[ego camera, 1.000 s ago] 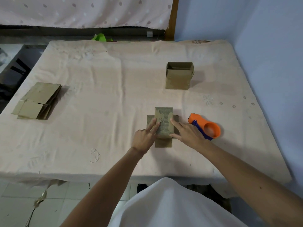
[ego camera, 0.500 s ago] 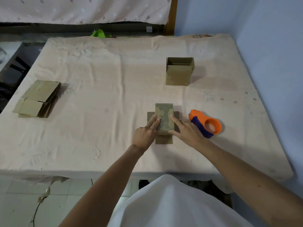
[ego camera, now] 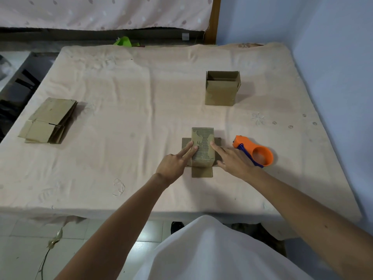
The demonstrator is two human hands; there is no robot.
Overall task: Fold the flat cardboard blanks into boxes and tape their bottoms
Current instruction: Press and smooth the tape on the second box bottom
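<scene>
A small cardboard box stands upside down near the table's front, its bottom flaps folded shut and its other flaps spread flat on the cloth. My left hand presses two straight fingers on the left part of the box's bottom. My right hand touches the right edge with a straight forefinger. An orange and blue tape dispenser lies just right of my right hand. A stack of flat cardboard blanks lies at the left. A finished open box stands upright further back.
The table is covered with a pale pink cloth and its front edge is close to my body. A blue wall runs along the right side. A green object lies behind the far edge. Tiled floor shows below.
Both hands stay on the upturned box. My left fingers have spread slightly on its bottom, and the view has shifted a little.
</scene>
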